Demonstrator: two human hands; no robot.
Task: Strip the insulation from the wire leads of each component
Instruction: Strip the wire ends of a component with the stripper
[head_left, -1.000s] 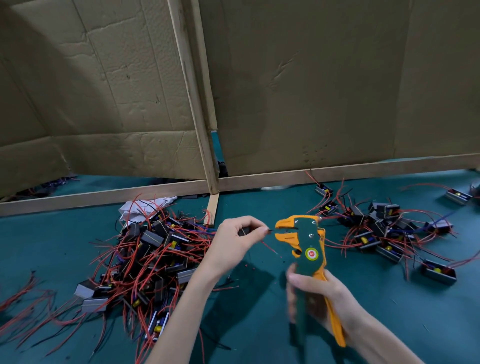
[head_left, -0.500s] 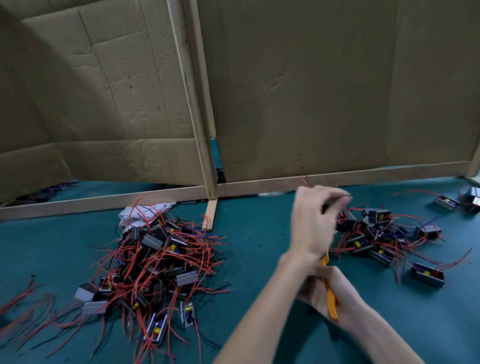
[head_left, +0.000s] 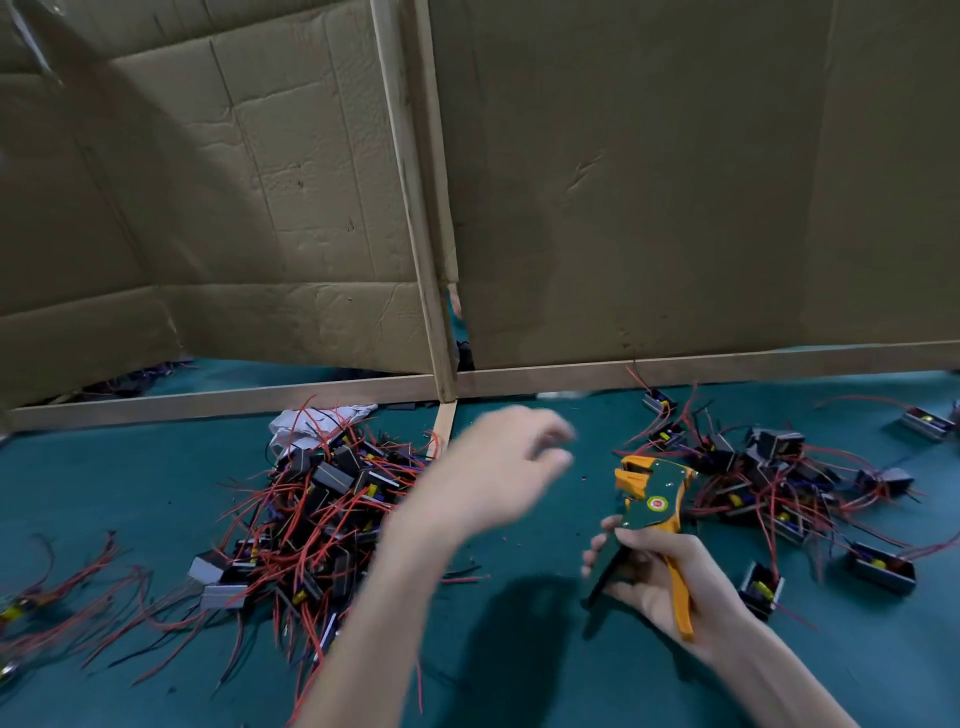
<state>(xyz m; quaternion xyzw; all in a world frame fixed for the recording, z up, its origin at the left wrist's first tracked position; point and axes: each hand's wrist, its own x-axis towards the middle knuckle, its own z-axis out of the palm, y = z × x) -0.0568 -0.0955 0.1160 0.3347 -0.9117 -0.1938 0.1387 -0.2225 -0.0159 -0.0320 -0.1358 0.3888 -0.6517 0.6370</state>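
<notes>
My right hand (head_left: 654, 577) grips the handles of a green and orange wire stripper (head_left: 649, 506), its jaws pointing up and left above the teal mat. My left hand (head_left: 498, 467) hovers blurred in mid-air between the two piles, fingers loosely curled and holding nothing that I can see. A big pile of small black components with red wire leads (head_left: 322, 509) lies left of it. A second, looser pile of the same components (head_left: 769, 483) lies to the right, behind the stripper.
Cardboard walls on a wooden frame (head_left: 441, 260) close off the back of the teal mat (head_left: 519, 649). A crumpled white cloth (head_left: 311, 421) sits behind the left pile. Loose red wires (head_left: 62, 597) trail at the far left. Single components (head_left: 883, 571) lie scattered at the right.
My left hand reached over to the right pile with the component, and now swings back left without it. The stripper, hidden half a second ago, is in view again.
</notes>
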